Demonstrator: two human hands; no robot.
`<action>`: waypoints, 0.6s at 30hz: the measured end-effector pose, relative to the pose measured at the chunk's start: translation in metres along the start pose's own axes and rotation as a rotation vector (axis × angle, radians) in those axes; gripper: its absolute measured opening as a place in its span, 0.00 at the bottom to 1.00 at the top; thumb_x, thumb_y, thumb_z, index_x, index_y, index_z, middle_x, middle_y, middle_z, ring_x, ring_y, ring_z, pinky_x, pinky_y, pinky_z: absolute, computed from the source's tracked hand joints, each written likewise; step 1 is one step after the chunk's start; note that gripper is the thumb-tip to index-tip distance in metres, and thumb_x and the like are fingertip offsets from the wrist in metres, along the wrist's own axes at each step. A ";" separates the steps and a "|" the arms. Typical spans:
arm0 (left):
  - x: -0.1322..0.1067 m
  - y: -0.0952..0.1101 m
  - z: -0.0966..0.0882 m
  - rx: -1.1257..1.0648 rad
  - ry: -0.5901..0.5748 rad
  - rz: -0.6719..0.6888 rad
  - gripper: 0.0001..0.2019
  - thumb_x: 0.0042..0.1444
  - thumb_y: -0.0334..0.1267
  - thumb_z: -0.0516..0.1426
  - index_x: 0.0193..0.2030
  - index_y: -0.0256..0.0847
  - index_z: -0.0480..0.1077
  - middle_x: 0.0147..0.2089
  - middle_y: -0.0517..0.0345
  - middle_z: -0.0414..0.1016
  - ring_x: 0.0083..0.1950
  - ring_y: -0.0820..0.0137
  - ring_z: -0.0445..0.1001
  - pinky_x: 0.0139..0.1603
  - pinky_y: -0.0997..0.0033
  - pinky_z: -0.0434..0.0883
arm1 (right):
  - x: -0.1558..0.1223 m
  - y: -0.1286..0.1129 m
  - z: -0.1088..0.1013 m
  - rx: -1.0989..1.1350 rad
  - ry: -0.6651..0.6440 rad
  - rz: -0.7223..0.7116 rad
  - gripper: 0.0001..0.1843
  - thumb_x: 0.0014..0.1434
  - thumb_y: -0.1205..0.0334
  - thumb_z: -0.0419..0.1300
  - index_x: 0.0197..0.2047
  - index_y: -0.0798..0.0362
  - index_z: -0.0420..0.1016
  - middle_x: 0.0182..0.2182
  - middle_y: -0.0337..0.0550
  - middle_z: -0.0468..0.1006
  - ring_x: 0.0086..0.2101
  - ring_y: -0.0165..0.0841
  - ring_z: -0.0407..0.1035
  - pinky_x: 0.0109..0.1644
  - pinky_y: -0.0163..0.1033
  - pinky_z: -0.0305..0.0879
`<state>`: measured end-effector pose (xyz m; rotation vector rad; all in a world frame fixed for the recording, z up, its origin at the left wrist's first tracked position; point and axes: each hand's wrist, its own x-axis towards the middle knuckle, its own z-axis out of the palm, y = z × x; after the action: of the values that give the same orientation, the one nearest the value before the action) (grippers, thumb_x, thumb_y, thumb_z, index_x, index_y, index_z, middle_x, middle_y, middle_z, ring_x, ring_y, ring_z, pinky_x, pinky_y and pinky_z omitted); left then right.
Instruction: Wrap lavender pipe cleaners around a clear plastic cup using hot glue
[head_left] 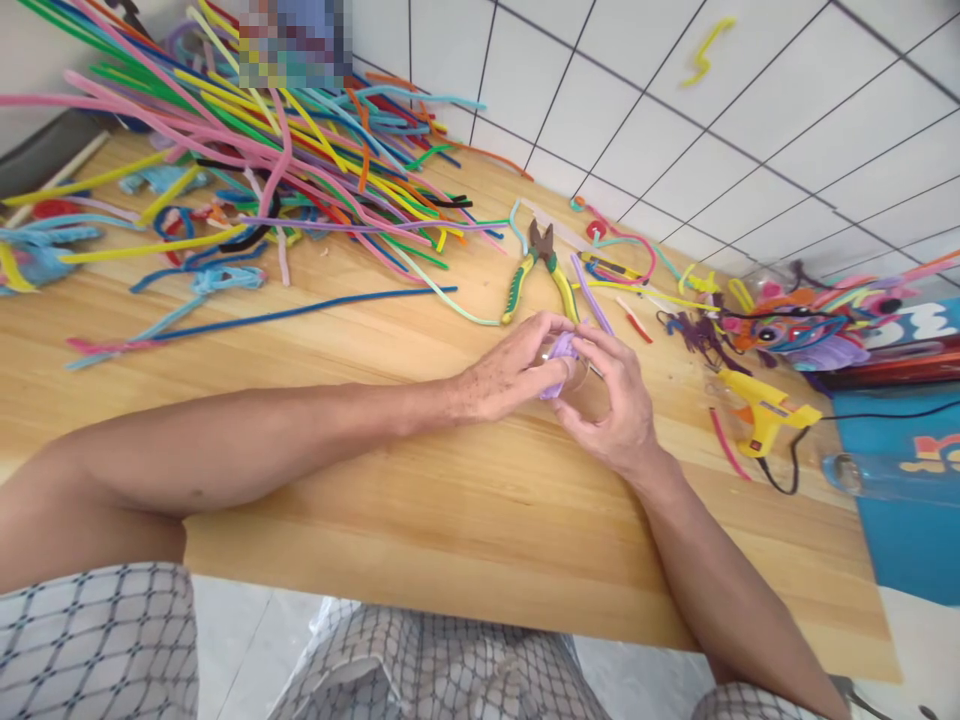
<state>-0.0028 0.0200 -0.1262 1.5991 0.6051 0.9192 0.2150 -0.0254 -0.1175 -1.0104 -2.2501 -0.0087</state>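
Both hands meet over the wooden table, around a small bundle of bent purple pipe cleaner [556, 370]. My left hand [514, 372] grips it from the left, with the thumb lying across it. The curled fingers of my right hand [611, 400] hold it at its upper right end, and the thumb is bent below. A thin clear curved edge shows between the hands; I cannot make out what it belongs to. Just beyond the fingers lie pliers [541, 262] with yellow-green handles, jaws pointing away, and a straight purple pipe cleaner [592, 293].
A heap of coloured pipe cleaners [300, 160] covers the back left, against the tiled wall [585, 100]. To the right lie a yellow glue gun [766, 412] with a black cord, a colourful pipe-cleaner figure [810, 325], a yellow cutter knife [611, 268] and a blue mat [900, 500].
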 end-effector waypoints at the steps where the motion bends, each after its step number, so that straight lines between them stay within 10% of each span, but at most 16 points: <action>1: 0.001 0.001 0.000 -0.004 -0.010 -0.003 0.20 0.67 0.44 0.57 0.62 0.40 0.67 0.66 0.43 0.75 0.66 0.56 0.76 0.69 0.52 0.74 | 0.000 0.000 0.000 0.003 0.000 0.004 0.44 0.60 0.64 0.73 0.77 0.48 0.65 0.68 0.62 0.76 0.66 0.57 0.74 0.68 0.69 0.76; 18: -0.001 -0.005 -0.001 -0.028 0.018 0.006 0.20 0.66 0.43 0.60 0.63 0.42 0.70 0.65 0.44 0.76 0.69 0.54 0.74 0.73 0.50 0.72 | -0.003 0.001 -0.001 -0.019 -0.035 0.061 0.47 0.61 0.61 0.73 0.79 0.44 0.61 0.70 0.59 0.75 0.67 0.59 0.74 0.69 0.71 0.74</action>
<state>-0.0037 0.0214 -0.1311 1.5702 0.5983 0.9433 0.2171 -0.0268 -0.1185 -1.0974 -2.2532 0.0137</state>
